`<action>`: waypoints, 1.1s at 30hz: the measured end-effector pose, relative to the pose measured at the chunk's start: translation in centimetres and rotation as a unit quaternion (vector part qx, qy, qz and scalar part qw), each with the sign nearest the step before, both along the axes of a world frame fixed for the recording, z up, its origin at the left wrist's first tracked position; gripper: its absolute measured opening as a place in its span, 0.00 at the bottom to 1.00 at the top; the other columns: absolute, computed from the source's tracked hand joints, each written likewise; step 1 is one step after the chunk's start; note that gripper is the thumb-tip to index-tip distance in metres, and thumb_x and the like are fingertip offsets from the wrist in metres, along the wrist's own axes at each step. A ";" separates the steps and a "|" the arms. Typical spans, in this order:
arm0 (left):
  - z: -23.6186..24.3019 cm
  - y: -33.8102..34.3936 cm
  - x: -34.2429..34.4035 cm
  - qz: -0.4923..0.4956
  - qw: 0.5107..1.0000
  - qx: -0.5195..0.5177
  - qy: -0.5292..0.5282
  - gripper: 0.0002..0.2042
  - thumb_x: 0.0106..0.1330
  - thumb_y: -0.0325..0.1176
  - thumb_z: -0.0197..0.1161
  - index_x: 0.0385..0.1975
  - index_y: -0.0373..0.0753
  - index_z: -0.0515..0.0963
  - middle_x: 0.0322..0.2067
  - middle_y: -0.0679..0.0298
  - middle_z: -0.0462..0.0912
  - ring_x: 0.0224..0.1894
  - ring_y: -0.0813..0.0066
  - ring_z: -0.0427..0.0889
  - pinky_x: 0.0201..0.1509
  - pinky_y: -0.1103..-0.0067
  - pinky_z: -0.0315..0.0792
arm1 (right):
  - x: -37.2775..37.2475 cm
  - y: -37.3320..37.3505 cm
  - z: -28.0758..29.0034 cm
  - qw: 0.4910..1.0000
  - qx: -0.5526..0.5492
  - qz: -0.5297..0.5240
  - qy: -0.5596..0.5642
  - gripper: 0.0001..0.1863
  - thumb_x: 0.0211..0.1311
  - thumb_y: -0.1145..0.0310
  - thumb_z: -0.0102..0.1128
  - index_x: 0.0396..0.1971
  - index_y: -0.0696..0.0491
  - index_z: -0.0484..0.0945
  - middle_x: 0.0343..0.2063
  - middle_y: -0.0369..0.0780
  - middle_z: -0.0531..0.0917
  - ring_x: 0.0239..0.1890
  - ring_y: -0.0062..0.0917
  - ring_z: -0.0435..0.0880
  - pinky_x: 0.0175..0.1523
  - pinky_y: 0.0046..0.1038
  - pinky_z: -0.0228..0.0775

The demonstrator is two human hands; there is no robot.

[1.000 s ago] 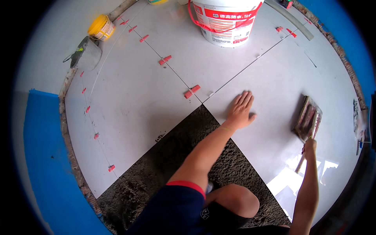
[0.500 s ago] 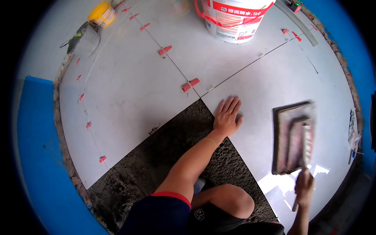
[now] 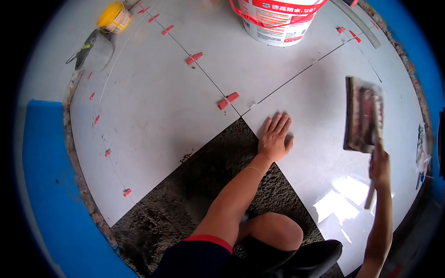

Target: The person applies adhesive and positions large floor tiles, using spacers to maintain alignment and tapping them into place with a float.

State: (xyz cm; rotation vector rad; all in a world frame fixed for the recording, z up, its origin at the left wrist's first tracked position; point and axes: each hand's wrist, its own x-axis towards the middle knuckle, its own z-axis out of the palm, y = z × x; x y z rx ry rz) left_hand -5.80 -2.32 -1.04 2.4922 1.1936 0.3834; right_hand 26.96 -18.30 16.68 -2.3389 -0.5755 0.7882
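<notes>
My left hand [image 3: 275, 138] lies flat with fingers stretched on a large pale tile [image 3: 315, 153], close to its edge beside a patch of dark mortar [image 3: 222, 162]. My right hand [image 3: 380, 164] is wrapped around the handle of a worn, mortar-stained rectangular tamping paddle [image 3: 363, 113]. The paddle is over the same tile, off to the right. Its motion blurs it, and I cannot tell whether it touches the surface. Red levelling wedges [image 3: 228, 100] sit along the joints between neighbouring tiles, the nearest one just beyond the mortar's corner.
A white and red bucket [image 3: 278, 23] stands on the far tiles. At the far left are a yellow pail [image 3: 114, 17] and a grey bucket [image 3: 96, 51] lying tilted. A long grey strip [image 3: 359, 23] lies far right. Blue-coated walls [image 3: 46, 185] border the floor.
The paddle in my right hand has moved farther away and slightly right, with the forearm reaching out more. My left hand stays flat on the tile. The view has shifted a little.
</notes>
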 end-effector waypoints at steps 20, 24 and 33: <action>-0.4 0.4 0.1 -0.003 1.000 0.012 -0.018 0.32 0.66 0.50 0.57 0.69 0.43 0.66 0.73 0.65 0.59 0.76 0.64 0.52 0.79 0.62 0.43 | -0.4 -5.3 6.0 0.960 0.256 -0.024 -0.115 0.27 0.76 0.42 0.38 0.36 0.51 0.74 0.15 0.30 0.67 0.13 0.10 0.63 0.18 0.14 0.50; -0.7 0.4 0.0 -0.004 1.000 -0.004 -0.008 0.32 0.66 0.50 0.57 0.69 0.43 0.65 0.73 0.65 0.59 0.76 0.64 0.51 0.78 0.62 0.43 | -2.7 -4.2 -3.9 0.940 0.140 0.179 -0.255 0.35 0.74 0.37 0.34 0.23 0.54 0.70 0.16 0.33 0.69 0.17 0.20 0.67 0.22 0.27 0.60; -0.2 2.5 1.9 0.002 0.999 0.005 0.041 0.39 0.70 0.52 0.51 0.74 0.35 0.50 0.76 0.54 0.46 0.79 0.57 0.39 0.80 0.63 0.34 | 2.1 4.0 -13.9 0.999 0.013 -0.043 0.024 0.29 0.71 0.42 0.47 0.14 0.45 0.66 0.09 0.30 0.67 0.08 0.20 0.66 0.13 0.29 0.60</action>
